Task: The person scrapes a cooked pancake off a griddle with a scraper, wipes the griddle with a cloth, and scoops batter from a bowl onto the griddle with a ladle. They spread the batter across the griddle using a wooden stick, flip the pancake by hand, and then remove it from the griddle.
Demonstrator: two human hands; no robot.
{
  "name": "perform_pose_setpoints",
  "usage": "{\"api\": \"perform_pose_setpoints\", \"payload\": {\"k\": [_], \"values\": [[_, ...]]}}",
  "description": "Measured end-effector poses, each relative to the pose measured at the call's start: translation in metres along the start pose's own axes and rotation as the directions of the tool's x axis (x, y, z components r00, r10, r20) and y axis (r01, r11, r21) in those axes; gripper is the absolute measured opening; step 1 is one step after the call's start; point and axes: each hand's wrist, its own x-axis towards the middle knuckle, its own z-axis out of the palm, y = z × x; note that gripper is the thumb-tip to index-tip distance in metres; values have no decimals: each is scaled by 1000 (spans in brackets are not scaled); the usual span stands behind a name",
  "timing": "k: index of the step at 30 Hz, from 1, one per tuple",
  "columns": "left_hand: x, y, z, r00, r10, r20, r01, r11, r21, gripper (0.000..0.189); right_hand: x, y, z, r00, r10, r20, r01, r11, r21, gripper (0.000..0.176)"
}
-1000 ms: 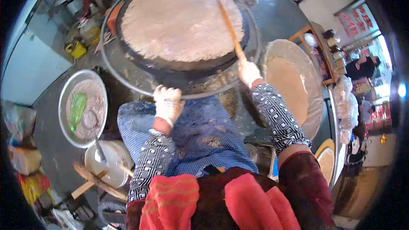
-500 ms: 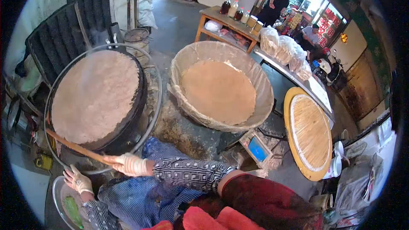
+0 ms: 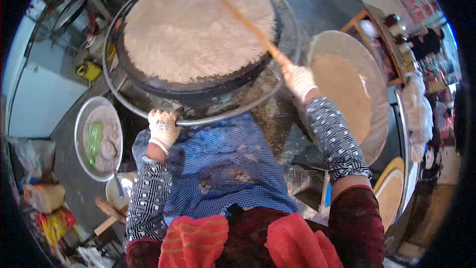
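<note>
My right hand [image 3: 299, 80], in a white glove, grips the end of a long wooden stick [image 3: 255, 31]. The stick's far end lies over the pale, grainy layer [image 3: 193, 30] that covers a large round black griddle [image 3: 198, 92]. My left hand [image 3: 164, 128], also gloved, is closed round something at the near side of the metal ring [image 3: 223, 117] that circles the griddle; its fingertips are partly hidden. Just below the ring, a blue checked apron [image 3: 218, 164] covers my lap.
At the right stands a large lined basket [image 3: 379, 134] of brown batter [image 3: 342, 94]. A metal basin [image 3: 81, 144] with a green scoop [image 3: 94, 139] is at the left. A round yellow board [image 3: 389, 188] and a wooden table [image 3: 384, 44] with bottles are farther right.
The view has turned left and down. My right hand has swung the stick from the griddle's near left side to its right side. My left hand has closed at the ring.
</note>
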Motion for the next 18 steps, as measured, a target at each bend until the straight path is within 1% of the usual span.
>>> {"api": "perform_pose_setpoints", "payload": {"k": [1, 2, 3, 4, 6, 7, 8, 9, 10, 11, 12, 13, 14, 15, 16, 17, 18], "values": [[-6, 1, -5, 999, -36, -28, 38, 997, 68, 21, 7, 21, -5, 999, 12, -50, -9, 998, 64, 38], [-4, -14, 9, 997, -56, -44, 60, 993, 106, 18, 18, 23, -5, 995, 35, -96, -24, 992, 122, 37], [-9, -24, 16, 990, -38, -136, 56, 990, 132, 16, 33, 28, -1, 992, 70, -108, -56, 989, 135, 39], [-9, -35, 21, 992, -21, -127, 38, 991, 129, 14, 46, 35, 3, 989, 62, -132, -34, 977, 210, 42], [-10, -53, 27, 999, -3, -54, 12, 986, 166, 15, 80, 51, 16, 981, 136, -136, -111, 978, 176, 42], [-8, -62, 33, 998, 8, -56, 2, 984, 178, 15, 104, 71, 38, 970, 84, -230, -32, 975, 222, 41], [-7, -77, 30, 988, 14, -151, 4, 993, 116, 18, 126, 82, 50, 931, 45, -363, 65, 956, 286, 41], [-9, -79, 33, 994, 7, -106, 11, 984, 175, 20, 125, 82, 54, 941, 90, -327, 42, 926, 376, 40], [-7, -81, 35, 999, 9, -45, 1, 975, 220, 22, 118, 84, 60, 951, 79, -299, 37, 931, 364, 40], [-4, -87, 44, 999, 20, -41, -11, 979, 202, 23, 107, 85, 61, 969, 145, -200, -20, 853, 521, 41], [1, -95, 51, 999, 28, -45, -20, 982, 188, 24, 98, 80, 58, 975, 197, -98, -85, 748, 659, 41], [6, -100, 54, 998, 47, -47, -35, 973, 227, 25, 72, 63, 38, 965, 237, -112, -138, 823, 551, 41], [8, -104, 59, 987, 110, -118, -80, 970, 231, 24, 112, 133, 122, 831, -188, -524, 329, 925, 191, 39], [6, -105, 56, 988, 126, -92, -98, 958, 268, 22, 47, 84, 79, 952, 61, -299, 128, 808, 575, 38], [6, -103, 54, 988, 137, -70, -109, 945, 307, 19, 26, 87, 82, 994, 102, -45, -27, 611, 791, 37], [5, -103, 60, 972, 171, -161, -115, 944, 309, 15, -19, 55, 55, 994, 93, -64, -17, 682, 731, 38], [6, -103, 67, 949, 200, -244, -117, 942, 316, 11, -24, 80, 93, 975, -33, -220, 173, 734, 656, 40]]}}
